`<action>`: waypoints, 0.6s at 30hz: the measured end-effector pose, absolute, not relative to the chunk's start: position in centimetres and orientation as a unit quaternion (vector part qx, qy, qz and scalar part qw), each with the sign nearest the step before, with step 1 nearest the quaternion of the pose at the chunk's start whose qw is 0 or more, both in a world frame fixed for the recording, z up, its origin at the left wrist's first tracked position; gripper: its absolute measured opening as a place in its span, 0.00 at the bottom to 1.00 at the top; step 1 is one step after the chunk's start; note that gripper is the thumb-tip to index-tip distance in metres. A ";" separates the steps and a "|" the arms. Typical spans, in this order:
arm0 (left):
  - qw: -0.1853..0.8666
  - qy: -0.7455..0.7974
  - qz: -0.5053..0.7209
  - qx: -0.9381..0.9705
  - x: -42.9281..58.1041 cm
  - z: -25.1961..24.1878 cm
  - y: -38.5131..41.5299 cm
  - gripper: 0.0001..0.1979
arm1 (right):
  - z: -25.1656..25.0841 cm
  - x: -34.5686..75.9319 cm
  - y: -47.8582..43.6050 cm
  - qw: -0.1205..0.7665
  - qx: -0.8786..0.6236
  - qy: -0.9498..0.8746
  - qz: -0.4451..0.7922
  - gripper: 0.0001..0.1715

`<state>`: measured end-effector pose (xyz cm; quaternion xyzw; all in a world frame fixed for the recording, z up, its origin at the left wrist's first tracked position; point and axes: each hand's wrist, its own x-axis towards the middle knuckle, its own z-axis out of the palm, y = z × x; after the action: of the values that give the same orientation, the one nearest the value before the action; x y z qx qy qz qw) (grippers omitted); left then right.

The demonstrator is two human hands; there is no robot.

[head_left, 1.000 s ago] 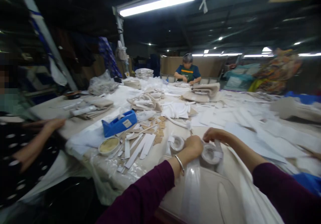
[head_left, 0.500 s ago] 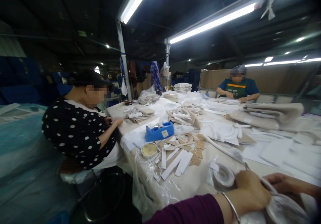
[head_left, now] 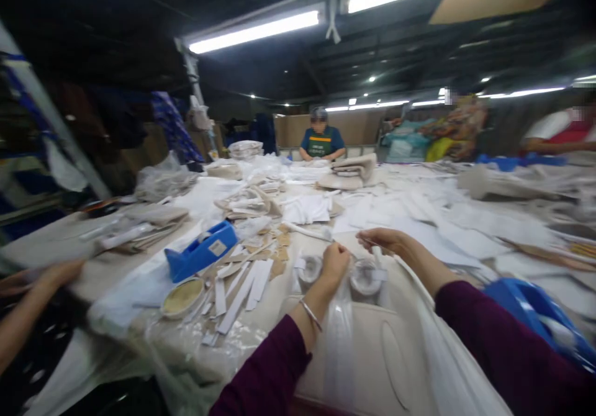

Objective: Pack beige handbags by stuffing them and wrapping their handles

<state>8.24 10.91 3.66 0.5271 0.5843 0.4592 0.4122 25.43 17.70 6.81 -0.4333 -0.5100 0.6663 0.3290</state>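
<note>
- Tape rolls [head_left: 365,277], two, near centre of tabletop [head_left: 107,267]: light, thin, sticky; take by rim.
- Left hand [head_left: 336,261]: closed, apparently pinching a tape end.
- Right hand [head_left: 382,240]: narrow pinch, contents unclear.

— Any writing you can read out there?
— None. The blue tape dispenser [head_left: 201,251], left of the left hand [head_left: 335,261], carries a small pale label, but its print is too blurred to read
</note>
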 end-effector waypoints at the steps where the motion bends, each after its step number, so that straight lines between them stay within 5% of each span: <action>1: 0.425 0.572 0.473 0.518 8.4 3.4 11.3 0.03 | 6.4 25.7 18.3 0.326 -0.436 -0.496 0.676 0.03; 9: 0.480 0.500 0.581 0.426 8.8 3.8 10.7 0.03 | 3.2 26.6 19.8 0.333 -0.333 -0.481 0.739 0.21; 18: 0.539 0.437 0.629 0.350 8.7 4.9 9.5 0.12 | 1.9 25.8 19.4 0.328 -0.316 -0.484 0.747 0.10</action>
<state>8.69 9.53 4.94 0.3499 0.4372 0.6293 0.5390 25.77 19.44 1.93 -0.3156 -0.4841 0.7473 0.3281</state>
